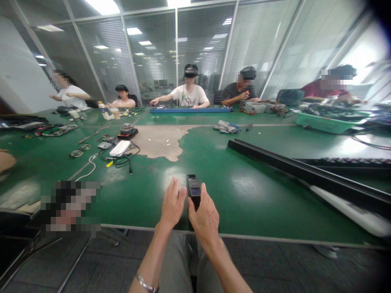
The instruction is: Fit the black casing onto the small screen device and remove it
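Right grip (207, 211): closed loosely about the near end of a black handheld device (194, 188), thumb along its left edge, fingers along its right. Left grip (172, 202): unclosed, holding nothing, fingers extended, just left of the device. Desk (259, 211) green. Right of the grips: white strip (342, 209), then long black rail (284, 165), slanting. Ahead-left: white box (120, 148) among cables, glasses (80, 151) farther left. Ahead, beyond a brown patch (159, 140): grey gloves (226, 127), slightly right. Farther right: green basket (324, 124), loaded. Farthest ahead: blue bar (189, 110); 5 people (191, 96) behind.
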`<action>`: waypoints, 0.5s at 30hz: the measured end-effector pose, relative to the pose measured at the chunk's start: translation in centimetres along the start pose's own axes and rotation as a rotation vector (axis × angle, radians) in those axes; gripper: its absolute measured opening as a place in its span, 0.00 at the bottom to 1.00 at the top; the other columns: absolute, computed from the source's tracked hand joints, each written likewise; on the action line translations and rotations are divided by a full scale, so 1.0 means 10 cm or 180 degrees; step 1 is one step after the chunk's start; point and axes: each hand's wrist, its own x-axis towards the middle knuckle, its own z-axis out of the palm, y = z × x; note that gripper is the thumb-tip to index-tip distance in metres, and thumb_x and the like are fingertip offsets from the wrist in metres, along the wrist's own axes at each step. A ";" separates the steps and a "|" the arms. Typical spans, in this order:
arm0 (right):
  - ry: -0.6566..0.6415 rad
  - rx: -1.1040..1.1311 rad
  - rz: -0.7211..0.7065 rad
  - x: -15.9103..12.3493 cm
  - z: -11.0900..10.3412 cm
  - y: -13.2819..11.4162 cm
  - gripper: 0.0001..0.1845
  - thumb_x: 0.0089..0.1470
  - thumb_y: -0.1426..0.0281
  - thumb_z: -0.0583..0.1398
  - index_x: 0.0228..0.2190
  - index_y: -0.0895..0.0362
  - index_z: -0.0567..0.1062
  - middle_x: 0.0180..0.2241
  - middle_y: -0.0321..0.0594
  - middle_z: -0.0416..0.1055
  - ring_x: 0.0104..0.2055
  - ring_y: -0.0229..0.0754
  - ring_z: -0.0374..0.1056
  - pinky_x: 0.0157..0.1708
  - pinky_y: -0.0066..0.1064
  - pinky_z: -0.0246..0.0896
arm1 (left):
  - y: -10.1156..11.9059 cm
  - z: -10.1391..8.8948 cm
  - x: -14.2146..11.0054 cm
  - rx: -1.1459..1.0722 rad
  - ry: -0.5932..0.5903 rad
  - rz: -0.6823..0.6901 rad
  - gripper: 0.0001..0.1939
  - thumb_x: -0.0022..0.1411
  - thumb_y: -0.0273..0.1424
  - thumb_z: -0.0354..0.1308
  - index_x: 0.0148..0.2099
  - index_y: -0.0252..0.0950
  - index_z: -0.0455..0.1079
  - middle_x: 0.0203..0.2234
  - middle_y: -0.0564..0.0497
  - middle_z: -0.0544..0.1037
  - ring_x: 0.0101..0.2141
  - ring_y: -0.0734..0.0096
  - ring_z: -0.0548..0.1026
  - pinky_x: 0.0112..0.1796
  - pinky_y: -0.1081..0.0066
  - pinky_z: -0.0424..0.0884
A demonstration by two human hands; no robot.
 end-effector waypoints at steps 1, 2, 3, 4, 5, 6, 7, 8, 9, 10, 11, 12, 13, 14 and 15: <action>0.0001 0.0013 0.0009 0.01 0.00 0.00 0.38 0.62 0.60 0.53 0.66 0.64 0.50 0.58 0.57 0.66 0.54 0.55 0.67 0.50 0.46 0.66 | -0.01 0.00 0.00 0.0010 0.0002 0.0001 0.33 0.71 0.49 0.36 0.69 0.35 0.52 0.68 0.45 0.52 0.68 0.64 0.48 0.66 0.59 0.47; 0.0019 0.0037 0.0013 0.02 -0.01 0.00 0.38 0.62 0.59 0.53 0.66 0.64 0.50 0.58 0.57 0.65 0.54 0.55 0.67 0.50 0.46 0.65 | -0.01 0.01 0.00 0.0017 -0.0001 0.0003 0.33 0.71 0.49 0.37 0.69 0.35 0.52 0.68 0.45 0.52 0.68 0.63 0.48 0.66 0.59 0.47; 0.0045 0.0071 0.0006 0.04 -0.01 0.00 0.39 0.61 0.58 0.54 0.66 0.64 0.49 0.59 0.57 0.64 0.55 0.55 0.66 0.51 0.47 0.65 | -0.02 0.01 0.00 0.0023 -0.0002 0.0008 0.33 0.71 0.49 0.37 0.69 0.35 0.53 0.68 0.45 0.52 0.68 0.63 0.48 0.66 0.59 0.47; 0.0067 0.0115 -0.0010 0.06 -0.02 0.00 0.40 0.61 0.57 0.54 0.66 0.64 0.49 0.60 0.58 0.63 0.56 0.55 0.65 0.51 0.47 0.64 | -0.03 0.02 0.00 0.0027 -0.0001 0.0015 0.33 0.71 0.49 0.37 0.69 0.35 0.52 0.68 0.45 0.52 0.68 0.63 0.48 0.66 0.59 0.47; 0.0077 0.0157 -0.0025 0.08 -0.02 -0.01 0.40 0.61 0.57 0.54 0.66 0.64 0.49 0.60 0.58 0.63 0.56 0.56 0.65 0.52 0.47 0.64 | -0.04 0.02 0.00 0.0033 0.0004 0.0021 0.33 0.71 0.49 0.37 0.69 0.35 0.52 0.68 0.45 0.52 0.68 0.63 0.48 0.66 0.59 0.47; 0.0067 0.0188 -0.0034 0.10 -0.02 -0.01 0.40 0.62 0.56 0.53 0.66 0.64 0.49 0.60 0.58 0.63 0.56 0.55 0.65 0.52 0.47 0.64 | -0.04 0.02 0.00 0.0038 0.0008 0.0026 0.33 0.71 0.49 0.37 0.69 0.36 0.52 0.68 0.45 0.52 0.68 0.63 0.48 0.66 0.59 0.47; 0.0035 0.0201 -0.0032 0.11 -0.03 -0.01 0.39 0.62 0.57 0.53 0.66 0.64 0.50 0.59 0.58 0.64 0.56 0.55 0.66 0.51 0.47 0.64 | -0.04 0.02 0.00 0.0042 0.0012 0.0028 0.33 0.71 0.49 0.37 0.69 0.36 0.52 0.68 0.45 0.52 0.68 0.63 0.48 0.65 0.59 0.47; -0.0002 0.0199 -0.0018 0.12 -0.03 -0.01 0.38 0.62 0.57 0.52 0.65 0.65 0.51 0.58 0.58 0.65 0.55 0.55 0.67 0.50 0.46 0.65 | -0.04 0.02 0.00 0.0046 0.0014 0.0024 0.33 0.71 0.49 0.37 0.69 0.36 0.52 0.68 0.45 0.52 0.68 0.63 0.48 0.65 0.59 0.47; -0.0034 0.0187 0.0004 0.12 -0.03 -0.01 0.37 0.62 0.57 0.52 0.65 0.65 0.52 0.58 0.59 0.66 0.55 0.55 0.67 0.50 0.46 0.65 | -0.03 0.02 0.00 0.0051 0.0013 0.0015 0.33 0.71 0.49 0.37 0.69 0.36 0.53 0.68 0.45 0.52 0.68 0.63 0.48 0.65 0.59 0.48; -0.0055 0.0168 0.0034 0.11 -0.03 -0.01 0.37 0.62 0.57 0.52 0.65 0.65 0.53 0.57 0.59 0.66 0.55 0.55 0.68 0.50 0.46 0.66 | -0.03 0.01 0.00 0.0057 0.0001 0.0006 0.33 0.71 0.50 0.37 0.68 0.36 0.54 0.68 0.45 0.52 0.67 0.62 0.49 0.65 0.58 0.48; -0.0071 0.0147 0.0068 0.10 -0.03 -0.01 0.37 0.62 0.57 0.52 0.65 0.65 0.53 0.57 0.59 0.67 0.55 0.55 0.68 0.50 0.46 0.66 | -0.02 0.01 0.00 0.0066 -0.0011 -0.0003 0.32 0.71 0.50 0.38 0.68 0.36 0.55 0.68 0.44 0.52 0.67 0.62 0.49 0.65 0.58 0.49; -0.0084 0.0136 0.0103 0.09 -0.02 -0.01 0.37 0.62 0.57 0.52 0.64 0.66 0.54 0.56 0.60 0.67 0.54 0.55 0.69 0.49 0.46 0.66 | -0.02 0.01 0.00 0.0076 -0.0025 -0.0007 0.32 0.71 0.50 0.38 0.67 0.36 0.57 0.68 0.44 0.52 0.67 0.61 0.50 0.65 0.57 0.49; -0.0097 0.0139 0.0134 0.09 -0.03 -0.01 0.37 0.62 0.57 0.52 0.64 0.66 0.54 0.56 0.60 0.68 0.53 0.55 0.69 0.49 0.46 0.66 | -0.01 0.00 0.00 0.0085 -0.0034 -0.0005 0.32 0.71 0.50 0.38 0.67 0.36 0.58 0.68 0.44 0.52 0.67 0.61 0.50 0.65 0.57 0.49; -0.0108 0.0157 0.0159 0.08 -0.03 -0.01 0.37 0.62 0.57 0.52 0.64 0.66 0.54 0.55 0.60 0.69 0.52 0.56 0.70 0.48 0.46 0.67 | -0.01 0.00 0.00 0.0089 -0.0039 0.0005 0.32 0.71 0.50 0.38 0.67 0.35 0.58 0.68 0.43 0.52 0.67 0.61 0.50 0.65 0.57 0.49; -0.0115 0.0187 0.0181 0.09 -0.03 -0.02 0.37 0.62 0.57 0.52 0.64 0.67 0.54 0.54 0.61 0.69 0.52 0.56 0.70 0.48 0.46 0.67 | -0.01 0.00 0.00 0.0086 -0.0030 0.0014 0.33 0.71 0.50 0.38 0.67 0.35 0.58 0.68 0.43 0.52 0.67 0.62 0.50 0.65 0.57 0.49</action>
